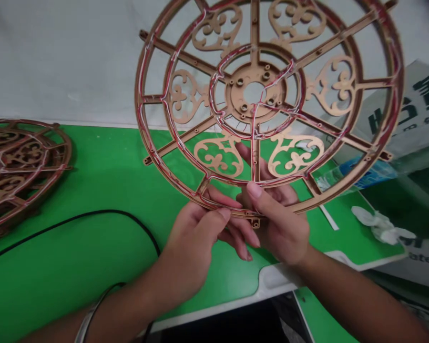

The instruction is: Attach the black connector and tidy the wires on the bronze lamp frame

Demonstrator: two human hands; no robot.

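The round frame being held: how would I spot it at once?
Find the green table. Above it, the left hand and right hand hold a round bronze-coloured openwork frame with red wires. It alone is raised; similar openwork lies on the table's left.

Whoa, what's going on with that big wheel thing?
A person is holding up a round brown frame above a green table. The left hand grips its bottom rim, and the right hand grips it right alongside, with the thumb a bit higher. Red and whitish wires run along its rings. At least one similar frame lies on the table, off to the left.
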